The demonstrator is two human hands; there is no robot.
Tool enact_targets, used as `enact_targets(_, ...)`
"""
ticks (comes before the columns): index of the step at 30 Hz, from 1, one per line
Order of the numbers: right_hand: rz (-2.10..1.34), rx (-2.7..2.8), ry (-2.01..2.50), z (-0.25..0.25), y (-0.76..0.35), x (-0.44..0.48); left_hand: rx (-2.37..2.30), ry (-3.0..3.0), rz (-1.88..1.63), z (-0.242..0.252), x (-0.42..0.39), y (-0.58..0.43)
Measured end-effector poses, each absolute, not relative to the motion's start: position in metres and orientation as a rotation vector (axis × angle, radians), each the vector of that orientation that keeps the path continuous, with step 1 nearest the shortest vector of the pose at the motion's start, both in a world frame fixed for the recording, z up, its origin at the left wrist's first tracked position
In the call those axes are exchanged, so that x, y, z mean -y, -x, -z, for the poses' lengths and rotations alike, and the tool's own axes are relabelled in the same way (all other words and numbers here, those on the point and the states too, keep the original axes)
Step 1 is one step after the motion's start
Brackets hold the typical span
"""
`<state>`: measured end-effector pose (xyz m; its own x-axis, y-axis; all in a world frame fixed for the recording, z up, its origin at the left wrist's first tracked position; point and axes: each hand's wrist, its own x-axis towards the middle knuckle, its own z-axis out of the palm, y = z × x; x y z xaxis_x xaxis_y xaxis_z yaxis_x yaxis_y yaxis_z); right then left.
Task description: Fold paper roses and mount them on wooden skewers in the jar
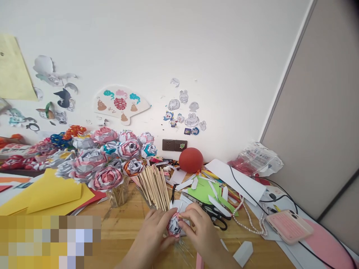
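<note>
1. Two bare hands, left hand (153, 227) and right hand (201, 226), flank one round pink-and-pale-grey paper flower (174, 225) over the brown wooden desk (119, 233); no clear long axis, neither nearer;
2. Left grips its left side; right touches its right rim; pinching or not, cannot tell;
3. Slender pale wooden sticks (154, 185) just beyond.

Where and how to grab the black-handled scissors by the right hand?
Probably by the near loop of the scissors, from above and the right. The loop points toward the person's side and its rim shows, while the blades point away. A white paper strip crowds the far side, and the right hand the left.
</note>
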<state>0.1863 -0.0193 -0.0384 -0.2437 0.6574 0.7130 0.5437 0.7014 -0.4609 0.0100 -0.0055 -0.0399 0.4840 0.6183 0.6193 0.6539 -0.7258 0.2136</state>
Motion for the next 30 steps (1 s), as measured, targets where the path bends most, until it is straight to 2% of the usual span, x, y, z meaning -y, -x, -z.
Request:
enact_targets(11, -0.279, 1.863, 0.877, 0.0375, -0.1839, 0.0197, 1.119, 2.677, 1.060, 0.0378, 0.0077, -0.0099)
enact_targets(18, 0.135, 1.966, 0.866, 0.0398, -0.1844, 0.0214, 1.064, 2.660, 1.076, 0.0390, 0.0074, -0.0099)
enact_targets(24, 0.168, 2.025, 0.971, 0.0393, -0.1862, 0.0237, 1.003, 2.662, 1.082, 0.0414, 0.0082, -0.0107)
enact_targets(30, 0.407, 2.098, 0.884, 0.0338, -0.1919, 0.0256, 0.960, 2.644, 1.099, 0.0408, 0.0077, -0.0110)
